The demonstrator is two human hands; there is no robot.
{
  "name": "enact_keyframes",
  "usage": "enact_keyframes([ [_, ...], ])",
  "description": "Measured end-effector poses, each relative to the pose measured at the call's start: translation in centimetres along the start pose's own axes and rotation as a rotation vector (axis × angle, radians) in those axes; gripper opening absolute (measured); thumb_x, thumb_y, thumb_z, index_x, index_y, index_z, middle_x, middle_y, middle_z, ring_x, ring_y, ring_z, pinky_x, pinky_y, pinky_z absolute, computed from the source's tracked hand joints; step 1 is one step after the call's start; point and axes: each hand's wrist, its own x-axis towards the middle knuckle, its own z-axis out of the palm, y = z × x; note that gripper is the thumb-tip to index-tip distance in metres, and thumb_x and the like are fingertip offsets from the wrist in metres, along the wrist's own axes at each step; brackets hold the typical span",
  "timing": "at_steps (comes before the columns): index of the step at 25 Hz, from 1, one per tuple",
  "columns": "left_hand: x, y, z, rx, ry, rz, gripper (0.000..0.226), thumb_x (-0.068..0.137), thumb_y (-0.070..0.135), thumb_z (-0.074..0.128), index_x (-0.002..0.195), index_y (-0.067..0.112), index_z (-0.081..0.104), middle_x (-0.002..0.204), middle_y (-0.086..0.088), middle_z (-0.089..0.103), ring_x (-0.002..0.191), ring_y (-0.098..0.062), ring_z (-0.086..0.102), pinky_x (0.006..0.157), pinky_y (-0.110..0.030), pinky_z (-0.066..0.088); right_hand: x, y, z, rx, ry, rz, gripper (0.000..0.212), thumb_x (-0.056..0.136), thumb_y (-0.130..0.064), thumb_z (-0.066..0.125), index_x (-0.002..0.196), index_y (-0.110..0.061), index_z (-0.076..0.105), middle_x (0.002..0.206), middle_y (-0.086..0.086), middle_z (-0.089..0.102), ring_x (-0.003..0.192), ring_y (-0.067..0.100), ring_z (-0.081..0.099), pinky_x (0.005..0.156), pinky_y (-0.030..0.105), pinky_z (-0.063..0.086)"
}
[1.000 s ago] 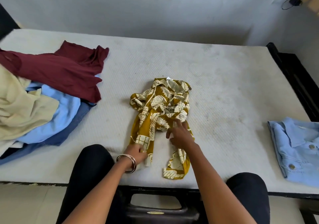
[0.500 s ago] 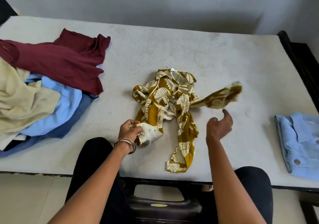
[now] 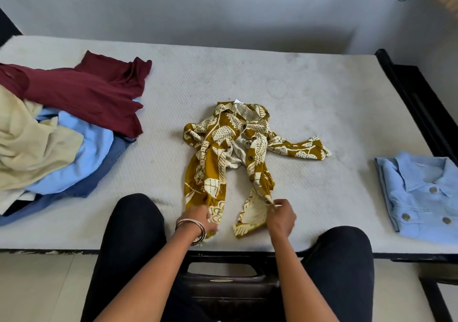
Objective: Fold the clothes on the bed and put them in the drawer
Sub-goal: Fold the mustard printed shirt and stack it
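A mustard and cream patterned shirt [image 3: 230, 148] lies crumpled in the middle of the white mattress [image 3: 297, 98], collar away from me, one sleeve stretched out to the right. My left hand [image 3: 200, 218], with bangles on the wrist, grips the shirt's lower left hem near the bed's front edge. My right hand [image 3: 281, 215] pinches the lower right hem. The two front panels are spread apart between my hands.
A heap of unfolded clothes lies at the left: maroon [image 3: 86, 91], beige [image 3: 27, 140], light blue [image 3: 81, 158] and darker blue. A folded light blue shirt [image 3: 421, 192] sits at the right edge. A black bed frame [image 3: 416, 103] runs along the right. My knees touch the front edge.
My right hand let go of the sleeve, which now lies flat to the right, and came down to pinch the right hem. My left hand moved to the left hem.
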Motion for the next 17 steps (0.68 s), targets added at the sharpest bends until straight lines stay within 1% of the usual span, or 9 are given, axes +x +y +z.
enact_keyframes([
  [2,-0.2,1.1,0.8,0.161,0.087,0.003,0.044,0.077,0.046,0.072,0.110,0.022,0.059,0.115,-0.004,0.062,0.103,-0.027,0.061,0.085,-0.038,0.052,1.0,0.9,-2.0,0.042,0.098,0.113,0.031,0.089,-0.002,0.057,0.119,-0.008,0.061,0.120,0.016,0.061,0.111,0.034,0.056,0.089,0.041,0.049],
  [3,-0.1,1.7,1.3,0.202,0.143,0.014,0.045,0.079,0.043,0.072,0.115,0.020,0.057,0.118,-0.006,0.061,0.106,-0.028,0.060,0.086,-0.038,0.052,1.3,1.4,-2.6,0.010,0.122,0.093,0.032,0.088,0.001,0.056,0.118,-0.007,0.061,0.120,0.017,0.059,0.111,0.034,0.056,0.089,0.041,0.048],
  [5,0.0,2.8,2.7,0.203,0.225,0.062,0.042,0.083,0.031,0.071,0.119,0.018,0.054,0.125,-0.008,0.056,0.108,-0.029,0.059,0.086,-0.038,0.051,1.6,1.5,-3.0,-0.005,0.109,-0.098,0.031,0.086,0.007,0.053,0.113,-0.005,0.065,0.113,0.016,0.063,0.105,0.031,0.059,0.082,0.034,0.046],
  [7,0.2,3.1,3.8,0.084,0.297,0.112,0.029,0.086,0.015,0.067,0.113,0.017,0.056,0.123,-0.008,0.057,0.103,-0.029,0.060,0.078,-0.036,0.050,1.5,1.0,-2.4,-0.014,0.086,-0.286,0.028,0.086,0.008,0.054,0.107,-0.003,0.069,0.107,0.014,0.065,0.098,0.029,0.061,0.078,0.027,0.041],
  [8,0.2,2.9,4.2,-0.022,0.346,0.103,0.023,0.087,0.008,0.063,0.108,0.016,0.059,0.117,-0.008,0.060,0.100,-0.029,0.060,0.075,-0.035,0.049,1.6,0.6,-2.0,-0.011,0.088,-0.321,0.028,0.087,0.007,0.054,0.108,-0.003,0.069,0.107,0.015,0.064,0.098,0.030,0.061,0.078,0.027,0.041],
  [12,0.6,1.1,3.4,-0.493,0.524,-0.091,0.026,0.087,-0.003,0.048,0.089,0.012,0.070,0.099,-0.011,0.069,0.095,-0.035,0.063,0.076,-0.036,0.052,2.3,-0.1,-0.6,-0.011,0.070,-0.084,0.027,0.091,-0.001,0.054,0.116,-0.001,0.064,0.114,0.019,0.061,0.102,0.035,0.059,0.077,0.036,0.044],
  [14,0.7,0.2,2.6,-0.510,0.499,-0.110,0.026,0.087,-0.001,0.051,0.083,0.017,0.069,0.097,-0.008,0.071,0.093,-0.033,0.065,0.077,-0.037,0.054,3.1,0.5,-0.2,-0.080,0.000,-0.099,0.023,0.091,-0.003,0.054,0.110,-0.001,0.067,0.109,0.018,0.064,0.096,0.034,0.061,0.070,0.032,0.042],
  [16,0.5,-0.3,2.2,-0.313,0.365,0.001,0.007,0.088,0.018,0.062,0.086,0.023,0.067,0.094,-0.003,0.071,0.088,-0.028,0.065,0.072,-0.035,0.054,3.5,0.6,-0.2,-0.053,-0.018,-0.062,0.020,0.090,-0.004,0.057,0.105,-0.003,0.070,0.104,0.016,0.069,0.095,0.033,0.063,0.070,0.031,0.043],
  [17,0.2,0.0,2.3,-0.167,0.273,0.070,0.009,0.086,0.033,0.066,0.089,0.025,0.065,0.093,-0.001,0.070,0.086,-0.025,0.064,0.068,-0.032,0.053,3.3,0.5,-0.3,-0.022,-0.006,-0.040,0.018,0.090,-0.004,0.057,0.103,-0.002,0.070,0.103,0.015,0.070,0.096,0.033,0.063,0.071,0.031,0.044],
])
